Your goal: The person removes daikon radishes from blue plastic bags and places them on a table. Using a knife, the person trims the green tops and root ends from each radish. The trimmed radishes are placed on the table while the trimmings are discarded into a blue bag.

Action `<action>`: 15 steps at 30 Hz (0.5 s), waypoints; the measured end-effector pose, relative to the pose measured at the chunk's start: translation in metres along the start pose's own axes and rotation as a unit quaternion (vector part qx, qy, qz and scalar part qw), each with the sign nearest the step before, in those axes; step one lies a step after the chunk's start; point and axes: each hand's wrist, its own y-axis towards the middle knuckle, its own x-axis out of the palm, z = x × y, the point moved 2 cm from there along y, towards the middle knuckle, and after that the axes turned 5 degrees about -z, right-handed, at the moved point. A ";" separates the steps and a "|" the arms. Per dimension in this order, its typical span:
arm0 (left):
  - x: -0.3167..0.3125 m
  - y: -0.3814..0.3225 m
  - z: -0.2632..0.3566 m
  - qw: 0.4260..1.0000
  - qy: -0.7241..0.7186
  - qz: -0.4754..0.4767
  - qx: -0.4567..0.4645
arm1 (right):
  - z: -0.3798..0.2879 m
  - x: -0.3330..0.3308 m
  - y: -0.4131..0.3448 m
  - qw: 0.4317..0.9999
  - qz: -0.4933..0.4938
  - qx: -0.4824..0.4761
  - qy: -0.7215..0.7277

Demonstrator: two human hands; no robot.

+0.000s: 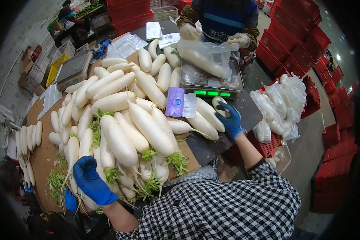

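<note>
A large pile of white daikon radishes (120, 141), some with cut green tops, covers the middle of the table. My left hand (93, 181), in a blue glove, hovers over the pile's near left part with its fingers curled and nothing visible in them. My right hand (231, 121), also gloved in blue, has its fingers on a short white radish (218, 103) just in front of a digital scale (211, 85). Beside that hand lie more radishes (210, 114). Across the table, a co-worker's gloved hands (240, 40) hold a clear plastic bag (205, 57) with radish inside over the scale pan.
A purple tissue pack (175, 102) lies left of the scale. Bagged radishes (275, 105) fill a red crate at right, near stacked red crates (287, 45). Another worker's blue-gloved hand (70, 199) is at the near left edge. Plastic bags (126, 45) lie at the back.
</note>
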 end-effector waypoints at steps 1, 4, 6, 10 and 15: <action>0.006 -0.004 -0.002 1.000 -0.003 -0.009 -0.008 | 0.011 0.030 0.015 0.997 -0.006 -0.017 0.072; 0.015 -0.021 0.000 1.000 -0.005 -0.006 -0.014 | -0.038 0.098 0.053 0.994 -0.003 -0.048 -0.098; 0.010 -0.033 0.001 1.000 0.003 0.005 -0.012 | -0.073 0.125 0.074 0.974 -0.070 0.080 -0.199; -0.007 -0.058 -0.001 0.996 0.034 0.071 -0.034 | -0.073 0.158 0.106 0.940 -0.061 0.112 -0.315; -0.003 -0.084 -0.006 0.991 0.049 0.081 -0.090 | -0.060 0.151 0.114 0.937 -0.139 0.158 -0.280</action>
